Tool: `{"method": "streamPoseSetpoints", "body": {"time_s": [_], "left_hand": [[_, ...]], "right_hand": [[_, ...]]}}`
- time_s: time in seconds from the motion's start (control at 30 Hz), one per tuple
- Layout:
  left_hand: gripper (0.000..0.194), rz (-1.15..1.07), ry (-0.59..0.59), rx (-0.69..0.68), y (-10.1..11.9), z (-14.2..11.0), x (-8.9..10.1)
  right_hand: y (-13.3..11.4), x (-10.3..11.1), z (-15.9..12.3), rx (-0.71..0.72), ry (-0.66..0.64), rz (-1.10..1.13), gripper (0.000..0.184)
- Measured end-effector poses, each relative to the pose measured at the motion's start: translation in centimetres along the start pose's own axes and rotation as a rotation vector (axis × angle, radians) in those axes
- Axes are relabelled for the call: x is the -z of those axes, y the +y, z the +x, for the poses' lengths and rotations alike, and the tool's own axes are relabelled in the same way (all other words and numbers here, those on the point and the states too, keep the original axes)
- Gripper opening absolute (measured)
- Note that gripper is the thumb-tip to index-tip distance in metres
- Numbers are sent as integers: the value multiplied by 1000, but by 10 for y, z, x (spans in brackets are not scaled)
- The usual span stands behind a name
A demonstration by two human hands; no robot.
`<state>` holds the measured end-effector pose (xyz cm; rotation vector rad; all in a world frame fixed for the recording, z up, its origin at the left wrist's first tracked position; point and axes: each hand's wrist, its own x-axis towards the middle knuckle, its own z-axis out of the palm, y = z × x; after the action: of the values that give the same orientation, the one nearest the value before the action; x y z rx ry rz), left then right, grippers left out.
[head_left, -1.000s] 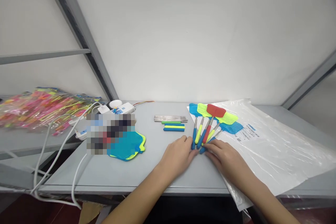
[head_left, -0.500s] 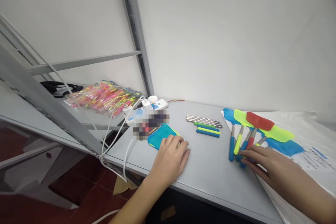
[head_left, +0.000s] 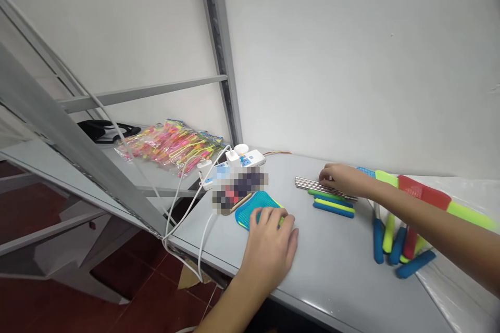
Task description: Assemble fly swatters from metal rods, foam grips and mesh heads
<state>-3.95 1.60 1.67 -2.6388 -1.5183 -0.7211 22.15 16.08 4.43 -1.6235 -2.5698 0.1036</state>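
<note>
My left hand (head_left: 269, 247) lies curled over a blue mesh fly swatter head with a yellow rim (head_left: 255, 210), near the table's front edge. My right hand (head_left: 344, 179) reaches across to a bundle of steel rods (head_left: 308, 184), with its fingers over them. Just below lie several foam grips (head_left: 333, 205) in green, yellow and blue. To the right, a fan of fly swatters (head_left: 390, 234) has blue, yellow and red handles. My right forearm hides most of their mesh heads.
A power strip (head_left: 246, 158) with white cables stands at the table's back left, beside a pixelated patch (head_left: 239, 190). A bag of colourful toys (head_left: 172, 145) sits on a lower shelf. Clear plastic sheeting (head_left: 457, 291) lies under the swatters. A metal shelf upright (head_left: 219, 47) rises behind.
The view has swung left. My right hand has moved from the swatter handles to the steel rods, and one blue handle now lies splayed outward. My left hand remains on the mesh head.
</note>
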Motion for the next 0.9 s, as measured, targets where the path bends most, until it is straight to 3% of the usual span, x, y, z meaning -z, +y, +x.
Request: {"method": "streamPoseSetpoints", "body": {"time_s": [0.23, 0.37, 0.5, 0.7, 0.9], "left_hand": [[22, -6, 32, 89, -6, 0, 0], [23, 28, 35, 103, -6, 0, 1], [22, 79, -24, 24, 12, 17, 3], [20, 130, -89, -105, 61, 64, -12], [17, 164, -113, -120, 72, 66, -28]], "right_hand": [[1, -5, 8, -19, -44, 26, 17], [-1, 5, 2, -115, 39, -18, 12], [-4, 27, -13, -182, 170, -8, 23], [-12, 56, -70, -217, 402, 115, 39], [-4, 55, -165, -325, 360, 70, 33]]}}
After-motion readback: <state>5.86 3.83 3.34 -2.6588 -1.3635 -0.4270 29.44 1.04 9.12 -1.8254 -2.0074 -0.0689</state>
